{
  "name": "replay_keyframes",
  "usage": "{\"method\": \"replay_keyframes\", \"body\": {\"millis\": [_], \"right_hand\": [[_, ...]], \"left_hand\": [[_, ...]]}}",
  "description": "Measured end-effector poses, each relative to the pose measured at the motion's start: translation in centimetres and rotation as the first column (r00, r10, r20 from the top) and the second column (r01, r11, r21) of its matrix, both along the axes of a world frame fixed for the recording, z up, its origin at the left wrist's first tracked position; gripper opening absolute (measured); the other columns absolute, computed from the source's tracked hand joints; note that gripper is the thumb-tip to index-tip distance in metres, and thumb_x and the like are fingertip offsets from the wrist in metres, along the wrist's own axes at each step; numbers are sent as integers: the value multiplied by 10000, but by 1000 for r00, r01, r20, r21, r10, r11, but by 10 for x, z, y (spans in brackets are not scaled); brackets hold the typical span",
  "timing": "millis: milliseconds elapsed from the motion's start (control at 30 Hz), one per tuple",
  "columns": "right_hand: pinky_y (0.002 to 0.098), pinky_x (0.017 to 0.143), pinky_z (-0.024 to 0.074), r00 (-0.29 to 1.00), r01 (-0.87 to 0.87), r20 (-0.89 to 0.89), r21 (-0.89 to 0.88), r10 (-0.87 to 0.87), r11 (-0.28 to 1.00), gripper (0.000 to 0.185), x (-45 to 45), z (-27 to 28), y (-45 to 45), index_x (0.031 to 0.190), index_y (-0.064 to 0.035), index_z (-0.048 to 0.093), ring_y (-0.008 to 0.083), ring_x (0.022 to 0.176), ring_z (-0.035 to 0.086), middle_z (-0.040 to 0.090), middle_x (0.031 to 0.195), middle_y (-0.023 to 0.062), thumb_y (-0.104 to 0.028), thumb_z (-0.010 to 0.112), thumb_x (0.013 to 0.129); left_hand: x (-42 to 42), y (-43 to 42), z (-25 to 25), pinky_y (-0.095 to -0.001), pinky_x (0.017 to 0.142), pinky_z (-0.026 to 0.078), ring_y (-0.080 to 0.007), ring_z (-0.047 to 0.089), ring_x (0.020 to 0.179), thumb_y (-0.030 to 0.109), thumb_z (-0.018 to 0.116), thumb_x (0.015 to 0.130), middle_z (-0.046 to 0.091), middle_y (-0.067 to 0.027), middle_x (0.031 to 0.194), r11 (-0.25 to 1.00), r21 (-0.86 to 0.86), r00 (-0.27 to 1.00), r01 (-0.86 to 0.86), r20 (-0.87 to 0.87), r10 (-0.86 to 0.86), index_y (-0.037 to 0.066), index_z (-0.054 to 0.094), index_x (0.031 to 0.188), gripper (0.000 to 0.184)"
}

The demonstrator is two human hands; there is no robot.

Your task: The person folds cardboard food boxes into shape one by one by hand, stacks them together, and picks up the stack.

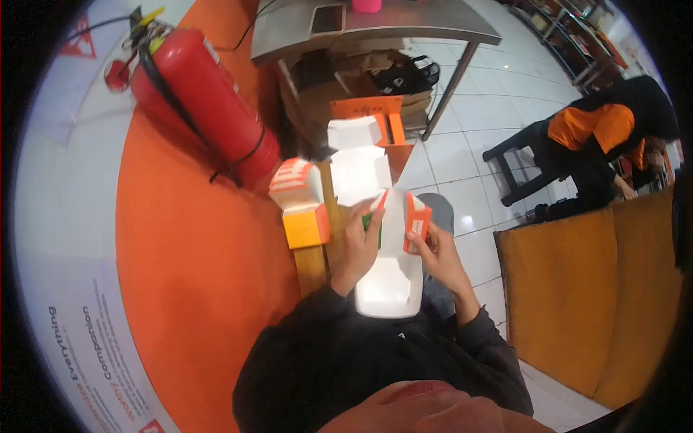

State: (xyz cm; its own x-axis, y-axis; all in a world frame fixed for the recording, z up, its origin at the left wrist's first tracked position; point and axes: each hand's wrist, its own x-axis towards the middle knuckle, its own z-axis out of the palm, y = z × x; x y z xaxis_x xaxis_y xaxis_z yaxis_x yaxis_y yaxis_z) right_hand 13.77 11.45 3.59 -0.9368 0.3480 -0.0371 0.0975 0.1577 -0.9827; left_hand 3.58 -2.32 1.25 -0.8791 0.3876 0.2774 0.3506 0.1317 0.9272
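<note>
Over my lap lies an opened cardboard food box (390, 283), its white inside facing up. My left hand (357, 242) grips the left flap of its raised lid, where a green patch shows by the fingers. On the other side my right hand (438, 252) pinches the orange printed flap, thumb on its face. Just beyond my hands sits another opened white box (359, 173) with its lid up. To the left, an orange and yellow box (306, 226) stands with its lid raised on a wooden surface (312, 270).
A red fire extinguisher (206, 108) stands by the orange wall (180, 289) at left. Ahead is a metal table (404, 25) with a phone (328, 19) on it. At right are a black stool (520, 169), a person in black and orange (606, 130) and a brown panel (570, 303).
</note>
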Motion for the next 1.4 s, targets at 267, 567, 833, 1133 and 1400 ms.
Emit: {"method": "replay_keyframes", "body": {"millis": [267, 567, 833, 1133, 1400], "right_hand": [[247, 783, 486, 992, -4, 101, -568, 75, 823, 243, 7, -32, 13, 1053, -8, 604, 91, 867, 596, 635, 954, 43, -209, 478, 1000], [303, 851, 513, 998, -16, -56, -199, 5, 980, 384, -39, -62, -23, 1222, 53, 487, 143, 982, 618, 645, 1068, 119, -49, 638, 883], [264, 683, 500, 979, -180, 80, -116, 190, 977, 240, -77, -67, -41, 1058, 59, 620, 95, 814, 639, 701, 944, 92, -107, 661, 889], [428, 666, 524, 851, -420, 111, 732, 513, 537, 226, -176, -81, -116, 1019, 0, 530, 389, 828, 639, 629, 878, 203, 6, 580, 799], [432, 802, 497, 933, -307, -56, 390, 355, 868, 346, -211, -116, -96, 1163, -27, 508, 372, 977, 611, 618, 1003, 205, -46, 599, 830]], "left_hand": [[2, -24, 5, -436, 1115, 295, -312, 408, 1315, 163, 687, 790, 420, -127, 1421, 806, -473, 749, 355, -372, -548, 178, 385, 1435, 712], [-14, -76, -13, -316, 938, 405, -182, 617, 988, -14, 530, 867, 673, -96, 1071, 996, -43, 986, 75, 155, -68, 69, 583, 1242, 387], [-35, -181, -127, -349, 966, 427, -214, 541, 1100, 187, 537, 951, 554, -103, 1177, 531, 709, 475, -464, 705, -526, 69, 448, 1323, 400], [-28, -161, -168, -465, 1075, 276, -358, 337, 1300, 331, 689, 835, 316, -224, 1405, 673, -482, 749, -561, 52, 661, -18, 208, 1432, 843], [-82, -120, -140, -559, 1045, 297, -449, 251, 1339, 456, 735, 730, 185, -243, 1490, 670, -643, 919, -371, -150, 364, 9, 62, 1490, 1109]]}}
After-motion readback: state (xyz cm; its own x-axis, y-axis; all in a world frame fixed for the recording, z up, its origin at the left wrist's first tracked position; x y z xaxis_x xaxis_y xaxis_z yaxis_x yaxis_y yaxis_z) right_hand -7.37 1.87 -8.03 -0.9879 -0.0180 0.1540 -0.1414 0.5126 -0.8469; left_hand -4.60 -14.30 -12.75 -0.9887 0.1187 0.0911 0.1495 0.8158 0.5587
